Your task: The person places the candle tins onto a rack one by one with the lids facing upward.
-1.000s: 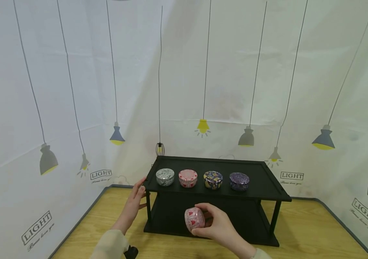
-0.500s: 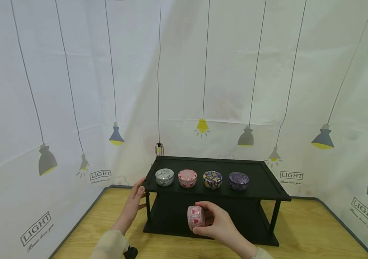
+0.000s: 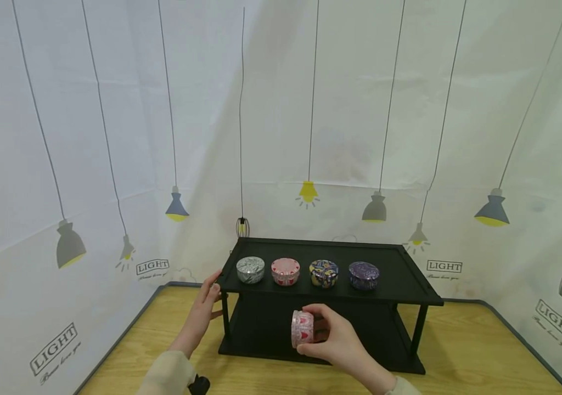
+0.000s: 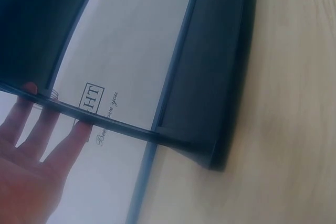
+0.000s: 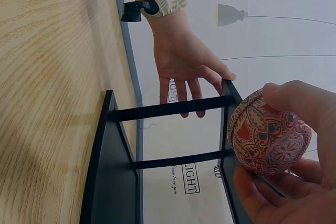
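In the head view my right hand [image 3: 335, 340] pinches a small round pink tin [image 3: 303, 329] with red heart shapes, turned on its side in front of the shelf's upper level. Close up in the right wrist view, the tin [image 5: 270, 135] shows a dense red, orange and green pattern between thumb and fingers. My left hand [image 3: 199, 317] rests on the left end of the black two-tier shelf [image 3: 389, 263], its fingers fairly straight. Those fingers [image 4: 65, 150] touch the shelf's post [image 4: 126, 128] in the left wrist view.
Along the upper tier stand a grey-white tin [image 3: 250, 270], a pink tin [image 3: 285, 272], a blue-and-yellow tin [image 3: 324, 274] and a purple tin [image 3: 363, 276]. The shelf stands on a wooden table [image 3: 478, 351], with a lamp-printed white backdrop [image 3: 350, 109] behind and beside it.
My right hand has shifted slightly right and up, and the tin in it has turned from tilted to more squarely on its side. The left hand stays on the shelf.
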The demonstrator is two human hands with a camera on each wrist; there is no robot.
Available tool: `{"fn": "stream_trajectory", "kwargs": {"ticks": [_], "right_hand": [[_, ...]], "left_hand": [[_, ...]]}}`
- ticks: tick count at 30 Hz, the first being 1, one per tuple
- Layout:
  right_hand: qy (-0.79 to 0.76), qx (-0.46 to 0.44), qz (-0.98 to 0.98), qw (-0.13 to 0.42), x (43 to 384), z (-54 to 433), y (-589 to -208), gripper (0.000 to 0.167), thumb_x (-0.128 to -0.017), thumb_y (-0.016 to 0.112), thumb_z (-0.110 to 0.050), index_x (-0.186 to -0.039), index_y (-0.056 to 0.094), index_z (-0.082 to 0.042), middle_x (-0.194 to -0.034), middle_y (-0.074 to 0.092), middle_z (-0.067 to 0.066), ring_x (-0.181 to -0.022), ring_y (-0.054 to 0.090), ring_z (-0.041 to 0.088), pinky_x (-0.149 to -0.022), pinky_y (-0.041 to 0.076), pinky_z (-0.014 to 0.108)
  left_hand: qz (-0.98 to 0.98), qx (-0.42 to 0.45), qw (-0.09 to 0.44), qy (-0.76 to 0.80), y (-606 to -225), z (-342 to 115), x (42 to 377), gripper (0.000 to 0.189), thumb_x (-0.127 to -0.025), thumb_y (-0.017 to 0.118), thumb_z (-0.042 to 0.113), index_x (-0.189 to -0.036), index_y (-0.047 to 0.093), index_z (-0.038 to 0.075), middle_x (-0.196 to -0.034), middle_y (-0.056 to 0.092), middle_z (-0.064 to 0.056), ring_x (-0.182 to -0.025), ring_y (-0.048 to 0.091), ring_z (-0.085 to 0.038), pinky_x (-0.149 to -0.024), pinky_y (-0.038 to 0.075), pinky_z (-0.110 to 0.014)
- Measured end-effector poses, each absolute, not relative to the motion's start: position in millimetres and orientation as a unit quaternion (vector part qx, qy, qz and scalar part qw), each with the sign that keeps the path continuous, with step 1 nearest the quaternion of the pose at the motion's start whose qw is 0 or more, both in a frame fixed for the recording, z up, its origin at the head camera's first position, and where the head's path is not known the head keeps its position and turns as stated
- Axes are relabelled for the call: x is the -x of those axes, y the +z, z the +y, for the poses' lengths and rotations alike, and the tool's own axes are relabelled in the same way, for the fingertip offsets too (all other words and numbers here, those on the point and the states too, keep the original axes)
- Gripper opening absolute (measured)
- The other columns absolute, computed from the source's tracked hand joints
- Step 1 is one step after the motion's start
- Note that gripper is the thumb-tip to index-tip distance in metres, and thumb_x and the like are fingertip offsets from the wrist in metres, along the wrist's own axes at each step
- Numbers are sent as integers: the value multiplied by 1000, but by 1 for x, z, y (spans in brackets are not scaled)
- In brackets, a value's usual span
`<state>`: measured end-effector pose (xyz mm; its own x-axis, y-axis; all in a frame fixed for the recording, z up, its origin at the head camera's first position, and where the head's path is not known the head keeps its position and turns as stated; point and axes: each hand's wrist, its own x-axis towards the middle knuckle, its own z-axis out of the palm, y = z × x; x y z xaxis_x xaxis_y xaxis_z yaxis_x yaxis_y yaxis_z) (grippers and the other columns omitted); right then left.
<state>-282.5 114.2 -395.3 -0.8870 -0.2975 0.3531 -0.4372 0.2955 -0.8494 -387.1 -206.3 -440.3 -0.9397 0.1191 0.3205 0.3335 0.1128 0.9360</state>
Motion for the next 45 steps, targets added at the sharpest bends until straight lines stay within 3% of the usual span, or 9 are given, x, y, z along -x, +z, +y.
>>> {"fn": "stream_trajectory", "kwargs": {"ticks": [10, 27, 34, 45], "right_hand": [[549, -224, -803, 60, 281, 118, -394, 71, -72, 86, -14, -134, 54, -5, -117, 59, 12, -89, 63, 23, -74, 55, 30], [567, -221, -790, 77, 277, 122, -388, 66, -71, 86, -7, -129, 56, -2, -114, 60, 13, -87, 65, 26, -75, 56, 40], [549, -211, -804, 86, 276, 124, -385, 64, -71, 87, -12, -128, 58, -6, -109, 62, 10, -85, 64, 25, -70, 55, 30], [522, -199, -824, 98, 277, 128, -383, 63, -70, 88, -20, -126, 60, -10, -105, 64, 8, -85, 61, 27, -68, 54, 31]], "left_hand": [[-741, 154, 82, -648, -439, -205, 387, 54, -105, 35, 46, -153, 25, 25, -156, 17, -19, -132, 32, -48, -97, 35, -67], [-743, 152, 82, -646, -435, -203, 383, 53, -106, 34, 42, -153, 25, 21, -156, 17, -20, -130, 34, -48, -97, 36, -66], [-744, 149, 82, -647, -436, -204, 385, 53, -105, 35, 44, -153, 25, 23, -157, 16, -19, -131, 33, -49, -97, 35, -67], [-742, 154, 75, -648, -434, -204, 383, 53, -106, 34, 41, -154, 22, 21, -158, 12, -19, -133, 30, -50, -98, 33, -67]]}}
